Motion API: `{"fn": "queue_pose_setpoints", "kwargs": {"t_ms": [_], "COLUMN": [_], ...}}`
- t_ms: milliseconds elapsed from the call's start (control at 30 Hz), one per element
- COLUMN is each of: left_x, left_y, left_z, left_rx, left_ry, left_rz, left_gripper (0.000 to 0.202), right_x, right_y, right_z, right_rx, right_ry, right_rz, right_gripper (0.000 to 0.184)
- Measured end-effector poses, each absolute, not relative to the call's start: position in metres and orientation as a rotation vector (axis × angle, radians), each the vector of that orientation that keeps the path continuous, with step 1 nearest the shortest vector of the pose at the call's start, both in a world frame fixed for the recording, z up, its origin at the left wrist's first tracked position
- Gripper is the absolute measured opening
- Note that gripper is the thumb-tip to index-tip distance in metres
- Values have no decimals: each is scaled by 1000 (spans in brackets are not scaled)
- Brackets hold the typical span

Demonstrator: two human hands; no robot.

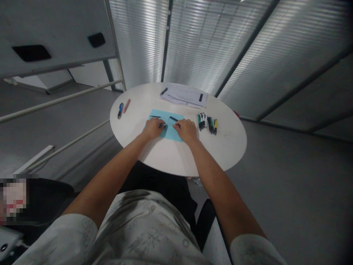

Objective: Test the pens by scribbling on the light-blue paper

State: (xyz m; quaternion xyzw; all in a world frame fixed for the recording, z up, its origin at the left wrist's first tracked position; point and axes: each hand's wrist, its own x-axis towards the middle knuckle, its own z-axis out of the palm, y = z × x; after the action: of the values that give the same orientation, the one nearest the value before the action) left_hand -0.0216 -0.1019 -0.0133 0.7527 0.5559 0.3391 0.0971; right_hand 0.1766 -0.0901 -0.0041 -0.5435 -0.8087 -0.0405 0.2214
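My left hand [153, 128] rests over the left part of a light blue sheet [172, 135], fingers closed around a small dark pen part [162, 126]. Opposite it, my right hand [186, 131] is pinched shut near the sheet's right side; what lies between its fingertips is too small to make out. Just beyond my right fingertips, a dark pen piece [173, 119] lies slanted on the sheet. A thin dark stick [155, 116], like a pen refill, lies beyond my left hand. The fingertips of both hands are a short gap apart.
The round white table [165, 162] also bears several markers [202, 121] to the right, a blue marker [120, 110] and a pink stick-like item [127, 106] to the left. Papers [183, 95] with a black pen [163, 91] lie at the back. A whiteboard frame [118, 66] stands left.
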Motion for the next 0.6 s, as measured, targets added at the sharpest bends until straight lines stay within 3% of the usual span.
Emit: {"fn": "queue_pose_setpoints", "kwargs": {"t_ms": [333,600], "left_x": [-23,-33], "left_y": [-99,-87], "left_z": [-14,-16], "left_rx": [2149,1490], "left_ry": [1632,1481], "left_rz": [1038,1455], "left_gripper": [27,21], "right_x": [176,189], "right_y": [-90,-81], "right_z": [-4,-3], "right_rx": [-1529,-1414], "right_ry": [-2251,-2024], "right_rz": [-98,91], "right_gripper": [24,41]}}
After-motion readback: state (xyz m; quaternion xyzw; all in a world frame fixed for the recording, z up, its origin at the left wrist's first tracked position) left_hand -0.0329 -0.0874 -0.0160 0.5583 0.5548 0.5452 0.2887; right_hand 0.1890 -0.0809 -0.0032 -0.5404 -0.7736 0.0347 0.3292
